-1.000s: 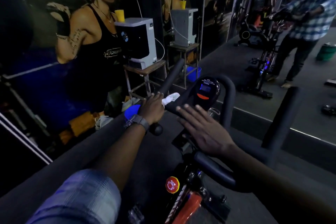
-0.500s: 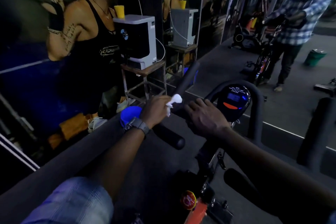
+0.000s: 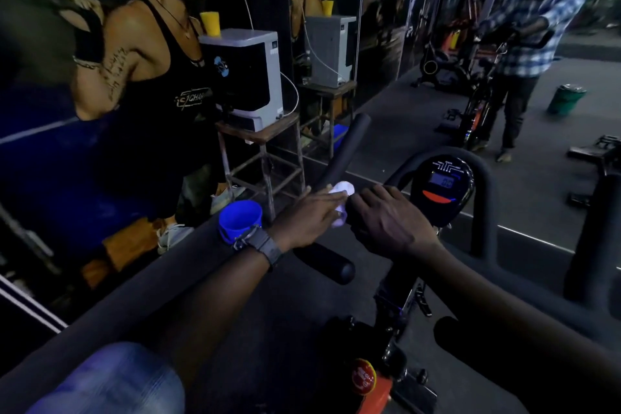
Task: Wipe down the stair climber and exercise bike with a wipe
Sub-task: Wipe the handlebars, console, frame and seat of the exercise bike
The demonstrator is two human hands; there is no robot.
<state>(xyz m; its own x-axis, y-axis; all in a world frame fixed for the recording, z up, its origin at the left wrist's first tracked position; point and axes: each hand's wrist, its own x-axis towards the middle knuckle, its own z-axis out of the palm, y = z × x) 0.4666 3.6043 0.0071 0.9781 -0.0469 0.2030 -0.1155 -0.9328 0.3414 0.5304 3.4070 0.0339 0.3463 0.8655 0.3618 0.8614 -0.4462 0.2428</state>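
Head view: left of the hands, a blue plastic cup (image 3: 240, 219) sits behind the padded bar. The left hand (image 3: 309, 216) presses a crumpled white wipe (image 3: 342, 200) onto the exercise bike's foam handlebar (image 3: 342, 154), fingers straight. The right hand (image 3: 383, 219) curls round the bar just beside it. Rightward, the round console (image 3: 442, 185) glows.

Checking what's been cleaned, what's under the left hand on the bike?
A white wipe lies under the left hand, pressed on the black handlebar. The fingers cover its middle and the bar beneath.
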